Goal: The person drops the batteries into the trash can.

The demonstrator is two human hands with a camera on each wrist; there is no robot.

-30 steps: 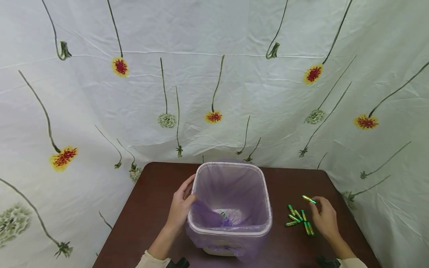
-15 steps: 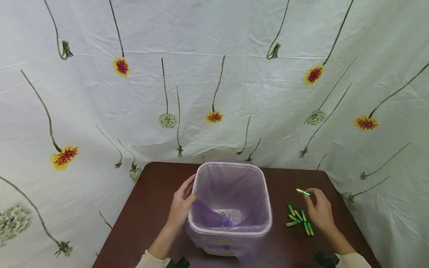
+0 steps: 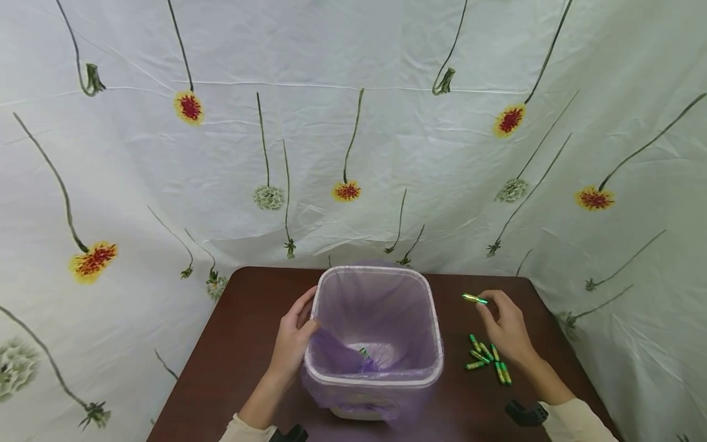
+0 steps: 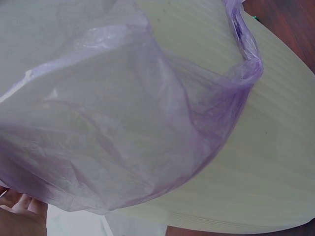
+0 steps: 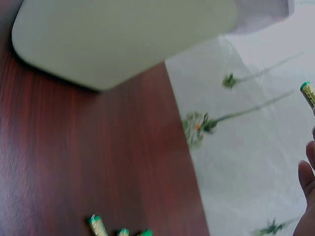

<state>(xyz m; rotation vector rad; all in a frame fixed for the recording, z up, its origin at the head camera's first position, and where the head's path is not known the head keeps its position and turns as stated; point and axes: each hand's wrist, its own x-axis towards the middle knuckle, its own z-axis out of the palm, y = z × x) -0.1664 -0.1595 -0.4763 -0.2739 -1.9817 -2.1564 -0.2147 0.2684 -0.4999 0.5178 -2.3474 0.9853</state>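
A pale trash bin (image 5: 123, 39) stands on the table, lined with a translucent purple bag (image 3: 381, 396) folded over its rim. My left hand (image 3: 293, 341) grips the bin's left rim, thumb on the inner side and fingers outside. Only part of that hand shows in the left wrist view. My right hand (image 3: 508, 325) pinches a green-and-gold battery (image 3: 474, 299) between thumb and fingertips, above the table to the right of the bin. Several similar batteries (image 3: 479, 355) lie in a loose cluster below that hand. Inside the bin, something small and green (image 3: 363, 352) is partly hidden by the bag.
The dark brown table (image 3: 265, 294) has a rounded far edge just behind the bin. A white cloth (image 3: 309, 153) printed with flowers hangs behind and at both sides. Each wrist wears a black device (image 3: 526, 412).
My right hand has moved left and away from me, carrying the battery from beside the cluster closer to the bin. The left hand keeps its grip on the rim. The head view shifts slightly.
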